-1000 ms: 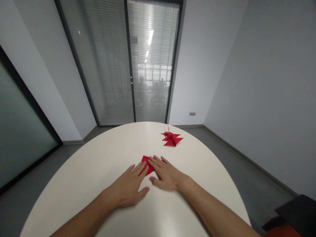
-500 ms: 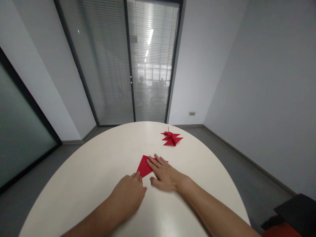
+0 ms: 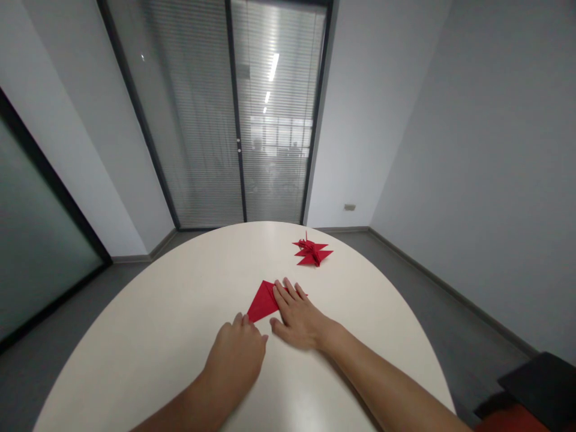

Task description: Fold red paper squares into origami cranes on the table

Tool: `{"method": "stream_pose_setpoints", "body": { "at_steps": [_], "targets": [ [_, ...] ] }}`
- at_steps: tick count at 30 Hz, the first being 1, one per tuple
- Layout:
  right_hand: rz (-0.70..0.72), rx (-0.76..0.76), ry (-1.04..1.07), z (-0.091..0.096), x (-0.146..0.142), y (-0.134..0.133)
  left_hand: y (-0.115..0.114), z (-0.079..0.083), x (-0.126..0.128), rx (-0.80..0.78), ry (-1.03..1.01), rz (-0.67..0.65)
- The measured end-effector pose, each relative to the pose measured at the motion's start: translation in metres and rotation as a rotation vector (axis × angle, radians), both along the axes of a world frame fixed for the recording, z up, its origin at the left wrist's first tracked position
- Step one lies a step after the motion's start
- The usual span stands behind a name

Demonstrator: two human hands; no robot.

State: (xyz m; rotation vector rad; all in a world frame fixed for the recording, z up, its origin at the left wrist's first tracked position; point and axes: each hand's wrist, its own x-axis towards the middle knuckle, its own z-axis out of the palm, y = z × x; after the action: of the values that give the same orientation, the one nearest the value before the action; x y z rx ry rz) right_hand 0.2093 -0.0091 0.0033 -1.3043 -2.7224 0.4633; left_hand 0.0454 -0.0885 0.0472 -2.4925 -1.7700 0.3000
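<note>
The right hand (image 3: 297, 315) presses flat and open on a red paper triangle (image 3: 262, 302) at the middle of the surface (image 3: 180, 312), the left hand (image 3: 238, 348) curled at its near corner — grip unclear — an early fold, seemingly, with finished red figures (image 3: 312, 252) toward the far edge.

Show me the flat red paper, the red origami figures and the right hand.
flat red paper (image 3: 262, 303): head view, on its bare left half.
red origami figures (image 3: 314, 252): head view, middle of the pile.
right hand (image 3: 299, 316): head view, back of the hand.
</note>
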Motion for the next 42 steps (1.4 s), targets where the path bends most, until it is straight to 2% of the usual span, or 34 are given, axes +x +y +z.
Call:
{"method": "stream_pose_setpoints", "body": {
  "at_steps": [3, 7, 11, 13, 16, 19, 21, 29, 37, 42],
  "targets": [
    [0.000, -0.015, 0.005, 0.000, 0.000, 0.000, -0.003, -0.004, -0.002, 0.009, -0.009, 0.017],
    [0.003, -0.022, -0.001, 0.001, 0.000, 0.001, -0.004, 0.001, -0.002, 0.028, -0.024, 0.107],
    [0.006, -0.008, 0.009, -0.001, 0.001, 0.001, 0.004, 0.003, -0.004, 0.152, -0.084, 0.173],
    [0.008, 0.000, 0.016, -0.002, 0.001, 0.000, 0.014, -0.004, -0.009, 0.219, -0.128, 0.111],
    [0.009, 0.017, 0.033, -0.002, 0.001, -0.001, 0.032, -0.026, -0.020, 0.250, -0.254, -0.030],
    [0.018, 0.032, 0.055, -0.002, 0.001, -0.002, 0.046, -0.047, -0.031, 0.129, -0.339, -0.160],
    [0.023, 0.038, 0.065, -0.002, 0.001, -0.003, 0.050, -0.054, -0.035, 0.086, -0.378, -0.150],
    [0.047, -0.006, 0.038, 0.003, 0.003, -0.004, 0.056, -0.055, -0.039, 0.093, -0.483, -0.148],
    [-0.041, -0.089, -0.030, 0.011, 0.010, -0.008, 0.057, -0.054, -0.040, 0.040, -0.477, -0.137],
    [-0.031, 0.048, 0.029, 0.010, 0.014, -0.006, 0.059, -0.058, -0.040, 0.115, -0.473, -0.167]
  ]
}}
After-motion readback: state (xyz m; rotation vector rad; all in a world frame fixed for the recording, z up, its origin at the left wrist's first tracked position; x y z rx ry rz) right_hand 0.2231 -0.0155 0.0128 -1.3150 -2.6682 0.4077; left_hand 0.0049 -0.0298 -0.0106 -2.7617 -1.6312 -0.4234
